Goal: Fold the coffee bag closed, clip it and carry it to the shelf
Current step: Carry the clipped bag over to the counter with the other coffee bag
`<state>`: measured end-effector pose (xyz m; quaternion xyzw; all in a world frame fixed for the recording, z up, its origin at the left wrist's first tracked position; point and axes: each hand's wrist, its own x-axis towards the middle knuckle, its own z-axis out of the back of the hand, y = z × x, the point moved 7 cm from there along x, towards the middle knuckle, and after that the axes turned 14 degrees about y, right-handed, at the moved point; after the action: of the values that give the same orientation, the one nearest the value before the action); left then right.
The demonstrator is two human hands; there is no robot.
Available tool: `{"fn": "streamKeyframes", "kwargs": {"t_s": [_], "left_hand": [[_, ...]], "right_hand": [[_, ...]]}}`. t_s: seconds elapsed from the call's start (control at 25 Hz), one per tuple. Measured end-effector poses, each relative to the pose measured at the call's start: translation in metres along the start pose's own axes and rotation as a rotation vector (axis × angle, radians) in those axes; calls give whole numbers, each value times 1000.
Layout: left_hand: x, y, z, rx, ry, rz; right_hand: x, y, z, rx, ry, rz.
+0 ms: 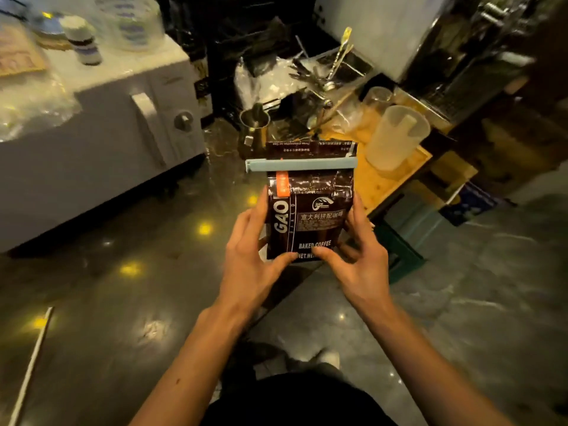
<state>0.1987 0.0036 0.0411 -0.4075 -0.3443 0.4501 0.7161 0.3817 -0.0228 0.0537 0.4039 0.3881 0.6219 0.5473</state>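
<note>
Item held: one dark brown coffee bag (310, 210), upright in the air in front of me, over the glossy dark floor (123, 287). My left hand (252, 259) grips its left edge and my right hand (359, 256) its right edge, both thumbs pressed on the lower front, so both hands are clamped on the bag. Closure: top folded over and pinched under a pale blue sealing clip (301, 165) running across the full width; the flap above it shows small print upside down that I cannot read. Front markings: "GAO" in large white letters running up the left side, "BAKED" beside it, an orange tag (282, 180) above, a curved logo, a line of Chinese characters, "BAKED COFFEE", and a partly covered "NET.WEI". Far left: a white appliance (116, 124). Far right: a wooden tray (390, 176) carrying a frosted plastic jug (396, 136).
</note>
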Motion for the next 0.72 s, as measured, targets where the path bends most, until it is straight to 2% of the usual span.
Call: {"fn": "streamKeyframes", "kwargs": {"t_s": [0.2,0.44,0.72], "left_hand": [[33,-71,-95,15,132,-120],[82,-171,-259,12,290,-273],[121,-289,-432,-11,591,-485]], "right_hand": [[-50,-24,107,11,-181,-6],[-121,-65,280,-44,-415,2],[-224,-91,439,-103,-754,-61]]}}
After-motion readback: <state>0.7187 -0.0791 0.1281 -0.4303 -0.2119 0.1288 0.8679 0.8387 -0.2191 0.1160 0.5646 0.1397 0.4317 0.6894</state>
